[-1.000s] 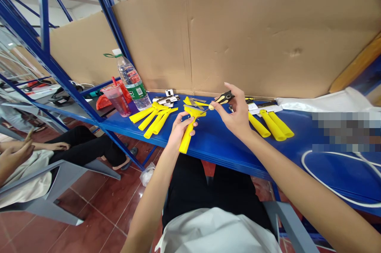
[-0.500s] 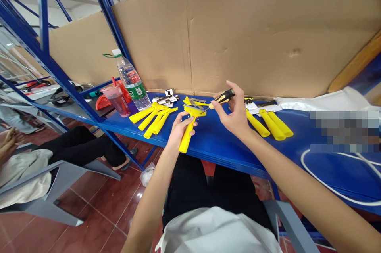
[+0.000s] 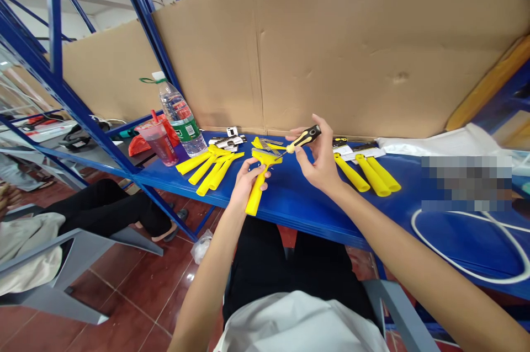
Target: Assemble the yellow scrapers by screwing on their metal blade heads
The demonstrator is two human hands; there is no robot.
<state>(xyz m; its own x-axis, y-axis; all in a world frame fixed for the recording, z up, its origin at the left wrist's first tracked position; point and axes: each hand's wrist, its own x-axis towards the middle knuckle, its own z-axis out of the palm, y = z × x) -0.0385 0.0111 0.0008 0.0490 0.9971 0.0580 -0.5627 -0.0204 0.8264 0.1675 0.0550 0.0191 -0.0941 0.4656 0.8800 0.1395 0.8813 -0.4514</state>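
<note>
My left hand (image 3: 243, 182) is wrapped round the yellow handle of a scraper (image 3: 256, 193), its wide head pointing away from me above the blue shelf. In my right hand (image 3: 322, 163) is a screwdriver (image 3: 304, 139) with a black and cream handle. Its shaft slants down to the left, and the tip meets the scraper head near the handle joint. The right fingers are raised around the screwdriver handle, the thumb somewhat away from it. Just behind the held scraper lies another yellow scraper (image 3: 278, 145) with a metal blade.
Several yellow scrapers (image 3: 202, 172) lie to the left, and more yellow-handled scrapers (image 3: 372, 175) to the right. A water bottle (image 3: 182, 120) and a red drink cup (image 3: 159, 145) stand at left. A white cable (image 3: 418, 236) curls at right. Cardboard (image 3: 331, 37) walls the back.
The whole view has shifted slightly. My right fingers have shifted around the screwdriver handle, with more fingertips showing behind it. The scraper stays in my left hand.
</note>
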